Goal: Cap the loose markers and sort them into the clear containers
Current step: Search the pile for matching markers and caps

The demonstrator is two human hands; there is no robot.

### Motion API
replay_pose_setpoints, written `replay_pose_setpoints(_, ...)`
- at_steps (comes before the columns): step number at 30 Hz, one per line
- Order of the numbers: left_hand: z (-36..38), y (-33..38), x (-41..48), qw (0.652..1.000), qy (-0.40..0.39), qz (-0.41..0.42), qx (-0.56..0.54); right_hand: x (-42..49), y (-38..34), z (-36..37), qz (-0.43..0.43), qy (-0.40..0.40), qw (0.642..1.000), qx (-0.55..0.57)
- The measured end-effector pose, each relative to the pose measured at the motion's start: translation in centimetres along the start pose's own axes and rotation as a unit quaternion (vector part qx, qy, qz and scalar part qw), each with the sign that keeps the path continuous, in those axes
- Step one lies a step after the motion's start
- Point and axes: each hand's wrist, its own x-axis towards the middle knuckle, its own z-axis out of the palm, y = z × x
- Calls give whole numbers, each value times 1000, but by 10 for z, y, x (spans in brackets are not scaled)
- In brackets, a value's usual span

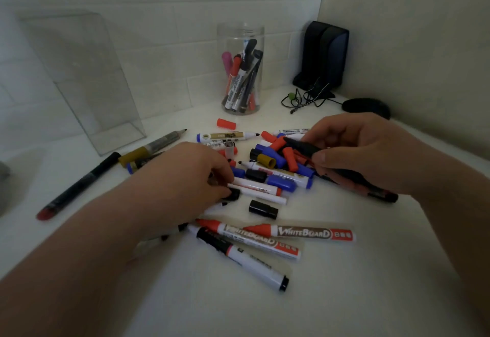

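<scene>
A heap of loose markers and red, blue and black caps (278, 159) lies in the middle of the white table. My right hand (366, 151) grips a long black marker (299, 145) whose red end pokes out below the wrist. My left hand (185, 172) reaches into the pile, its fingertips pinching a small black cap (233, 194) beside white marker barrels. Three uncapped whiteboard markers (305, 233) lie nearest me, and a black cap (263, 209) lies apart. A clear round jar (240, 34) at the back holds several markers. A clear rectangular box (79, 76) stands at left.
A long black pen with a red end (79, 185) and a gold-banded marker (151, 148) lie at left. A lone red cap (226, 123) lies before the jar. A black speaker (324, 55), tangled cable (305, 98) and black mouse (366, 107) occupy the back right corner by the wall.
</scene>
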Motion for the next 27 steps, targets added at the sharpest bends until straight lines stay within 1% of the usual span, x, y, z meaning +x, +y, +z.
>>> replay_pose_setpoints(7,2,-1,4,999,-41,16,23,-1,-1,2,6,4,1000,-20)
replay_pose_setpoints(11,2,0,3,998,-47,34,27,-1,-1,2,17,-20,999,-46)
replay_pose_setpoints(13,2,0,2,998,-34,44,14,-2,-1,4,16,-41,997,-66)
replay_pose_setpoints(14,2,-1,2,999,-18,51,-1,-2,-2,5,12,-51,996,-67)
replay_pose_setpoints(16,2,-5,0,995,37,62,-63,-3,-2,6,8,-65,996,-62)
replay_pose_setpoints(19,2,-9,-2,971,114,85,-194,-5,-6,5,-2,-79,996,-50)
replay_pose_setpoints(22,4,-5,-4,953,128,104,-252,-6,-9,4,-19,-86,995,-51)
replay_pose_setpoints(27,5,-1,-4,943,120,116,-288,-8,-12,5,-28,-71,995,-70)
